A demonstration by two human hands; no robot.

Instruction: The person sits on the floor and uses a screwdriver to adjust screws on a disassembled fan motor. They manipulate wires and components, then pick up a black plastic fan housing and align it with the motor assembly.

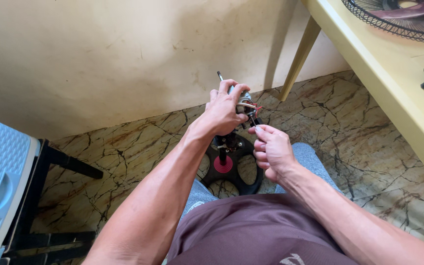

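Marble floor; two hands: left hand (224, 110) grips one fan motor (244, 102), right hand (271, 149) pinches wires (252, 119).

**Colours and patterns on view**

Fan motor (244, 100): silver-grey metal, with red and white wires. Round stand base (231, 167): black, red disc at centre. Floor (364, 127): beige marble, dark brown veining. Wall (123, 54): pale cream, smudged. Table (384, 73): pale yellow. Fan guard (393, 22): black mesh over pink blade. Shorts (251, 225): maroon. Container (1, 181): light blue, textured.

stained beige wall (99, 54), marbled floor (369, 127), yellow table (393, 78)
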